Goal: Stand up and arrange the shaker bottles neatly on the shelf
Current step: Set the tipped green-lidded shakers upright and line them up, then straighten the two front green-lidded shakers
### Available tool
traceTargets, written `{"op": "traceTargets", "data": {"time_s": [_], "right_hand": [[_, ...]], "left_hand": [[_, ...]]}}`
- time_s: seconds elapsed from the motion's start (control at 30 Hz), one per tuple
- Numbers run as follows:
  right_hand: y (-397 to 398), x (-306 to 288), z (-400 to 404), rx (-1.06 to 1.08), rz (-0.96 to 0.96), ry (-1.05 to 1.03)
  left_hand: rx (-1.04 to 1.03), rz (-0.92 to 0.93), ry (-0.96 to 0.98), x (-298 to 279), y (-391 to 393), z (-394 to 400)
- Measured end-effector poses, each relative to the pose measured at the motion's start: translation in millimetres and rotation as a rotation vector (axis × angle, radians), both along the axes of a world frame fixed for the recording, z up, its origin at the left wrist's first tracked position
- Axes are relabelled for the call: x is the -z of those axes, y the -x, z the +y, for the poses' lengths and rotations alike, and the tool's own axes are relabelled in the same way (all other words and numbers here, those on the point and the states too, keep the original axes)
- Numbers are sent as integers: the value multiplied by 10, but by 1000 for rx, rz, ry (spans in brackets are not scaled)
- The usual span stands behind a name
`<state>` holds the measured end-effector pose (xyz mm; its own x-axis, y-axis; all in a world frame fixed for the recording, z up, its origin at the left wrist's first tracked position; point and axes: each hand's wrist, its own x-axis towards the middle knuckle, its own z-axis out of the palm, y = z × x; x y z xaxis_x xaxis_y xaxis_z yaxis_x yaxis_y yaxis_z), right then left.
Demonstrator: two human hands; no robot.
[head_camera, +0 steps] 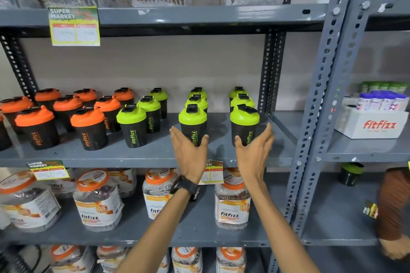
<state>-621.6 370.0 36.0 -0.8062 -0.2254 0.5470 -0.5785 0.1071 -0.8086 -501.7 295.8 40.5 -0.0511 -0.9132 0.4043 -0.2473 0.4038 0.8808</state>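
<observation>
On the grey shelf [155, 153] we see shaker bottles standing upright: orange-lidded ones [88, 126] to the left, green-lidded ones [133, 126] in columns to the right. Our left hand [188, 150] and right hand [253, 150] are spread open, each grip empty, flanking the front shaker [192, 126] and the rightmost front shaker [244, 125] near the shelf's front edge. Bare shelf lies between these two columns.

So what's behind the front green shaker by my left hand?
Behind that front green-lidded shaker stand two more green-lidded shakers in a row. Only their lids show; their black bodies are covered.
</observation>
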Motion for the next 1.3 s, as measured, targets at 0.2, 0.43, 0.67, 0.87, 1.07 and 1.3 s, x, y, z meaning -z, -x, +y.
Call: {"op": "traceTargets", "data": {"time_s": [0.2,0.43,0.67,0.87,1.07,1.3], "right_hand": [[-67,-82,-275,-32,-56,-88],[-12,-93,-349,4,-95,-95],[30,-57,-242,56,-98,-100],[41,-87,-225,27,-129,-99],[51,-84,-259,12,-118,-108],[26,-73,-263,49,-101,-136]], "left_hand": [[-85,65,-150,-162,392,-94],[-94,112,-113,-64,382,-220],[-33,101,-65,1,378,-189],[-44,99,-86,-51,407,-153],[-54,73,-102,-58,414,-134],[-59,54,-119,-62,417,-131]]}}
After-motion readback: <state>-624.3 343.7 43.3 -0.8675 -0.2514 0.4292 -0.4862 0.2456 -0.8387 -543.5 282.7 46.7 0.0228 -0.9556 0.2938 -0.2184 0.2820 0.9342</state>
